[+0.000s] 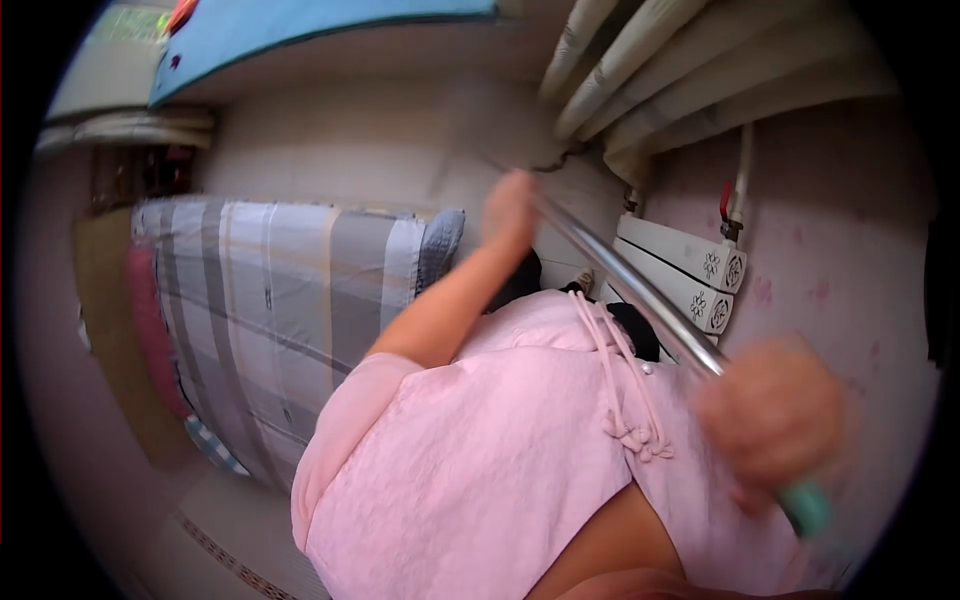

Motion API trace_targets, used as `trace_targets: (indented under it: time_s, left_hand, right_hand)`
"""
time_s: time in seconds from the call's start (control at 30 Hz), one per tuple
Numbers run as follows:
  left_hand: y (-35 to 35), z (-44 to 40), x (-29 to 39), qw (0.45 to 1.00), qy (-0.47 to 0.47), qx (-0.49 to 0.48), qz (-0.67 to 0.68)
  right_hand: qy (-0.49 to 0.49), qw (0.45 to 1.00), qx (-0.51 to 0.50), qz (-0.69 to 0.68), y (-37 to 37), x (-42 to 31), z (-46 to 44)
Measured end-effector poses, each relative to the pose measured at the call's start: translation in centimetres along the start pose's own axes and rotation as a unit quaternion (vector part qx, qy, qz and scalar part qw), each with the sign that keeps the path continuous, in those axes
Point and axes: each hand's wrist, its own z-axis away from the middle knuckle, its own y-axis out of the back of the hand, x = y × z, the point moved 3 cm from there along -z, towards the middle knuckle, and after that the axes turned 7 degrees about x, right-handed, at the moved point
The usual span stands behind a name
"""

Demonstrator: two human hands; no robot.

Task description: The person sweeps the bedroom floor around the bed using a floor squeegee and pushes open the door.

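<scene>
A long shiny metal pole [640, 285] with a green end [803, 507] slants across the view, in front of my pink top [480, 440]. My left hand [512, 212] is closed around its farther part, arm stretched forward. Close to the green end, my right hand [775, 420] is wrapped around the pole and smeared by motion. Past my left hand, the pole's far end fades into a greyish blur over the pale floor, so what sits there cannot be made out.
A bed with a plaid cover [300, 310] stands to my left. On the right are a white radiator [680, 270], a pipe with a red valve handle [726, 200] and hanging curtains [690, 70]. A blue-topped surface [320, 30] lies ahead. Pale tiled floor [330, 140] stretches between.
</scene>
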Motion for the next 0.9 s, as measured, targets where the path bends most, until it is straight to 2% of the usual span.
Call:
trace_targets:
  time_s: [0.03,0.1,0.13,0.2,0.27,0.3,0.4,0.43,0.5,0.6,0.67,0.77,0.9]
  left_hand:
    - [-0.5,-1.5,-5.0,0.991,-0.034,0.067,0.108]
    - [0.0,-4.1,-10.8,0.992,-0.011,0.092,0.082]
    - [0.3,-5.2,-10.8,0.998,0.024,0.051,0.035]
    - [-2.6,-6.1,-10.7,0.999,-0.022,0.018,0.032]
    - [-4.5,-5.4,-7.6,0.995,-0.076,-0.024,0.064]
    - [-5.3,-5.0,-4.9,0.992,-0.069,-0.029,0.098]
    - [-7.9,-3.6,1.3,0.984,-0.102,-0.043,0.137]
    - [-8.7,-3.0,2.7,0.982,-0.105,-0.088,0.133]
    - [-9.7,-2.2,5.9,0.971,-0.135,-0.119,0.158]
    - [-11.5,-1.4,9.6,0.948,-0.176,-0.182,0.191]
    - [-13.0,-0.6,11.1,0.937,-0.174,-0.225,0.201]
    - [-15.1,0.7,11.7,0.925,-0.181,-0.259,0.21]
    - [-15.0,2.4,10.9,0.911,-0.237,-0.269,0.202]
  right_hand:
    - [-0.017,0.999,0.041,0.026,-0.6,2.7,-0.4]
    - [-0.074,0.989,0.113,0.065,-1.5,7.6,-0.8]
    - [-0.1,0.98,0.152,0.077,-1.3,9.0,-0.5]
    - [-0.139,0.954,0.247,0.099,-0.3,8.6,0.6]
    - [-0.125,0.938,0.311,0.09,0.7,6.4,2.7]
    - [-0.084,0.94,0.323,0.071,1.4,5.1,3.9]
    - [-0.1,0.925,0.347,0.117,2.0,0.8,6.1]
    - [-0.098,0.914,0.371,0.129,1.7,-0.5,7.1]
    - [-0.107,0.915,0.351,0.167,0.9,-3.6,10.1]
    - [-0.143,0.88,0.376,0.253,-2.0,-6.7,11.0]
    - [-0.144,0.851,0.422,0.276,-3.9,-7.5,10.8]
    - [-0.148,0.775,0.505,0.351,-7.7,-7.3,11.2]
    - [-0.119,0.751,0.554,0.339,-12.4,-6.4,11.0]
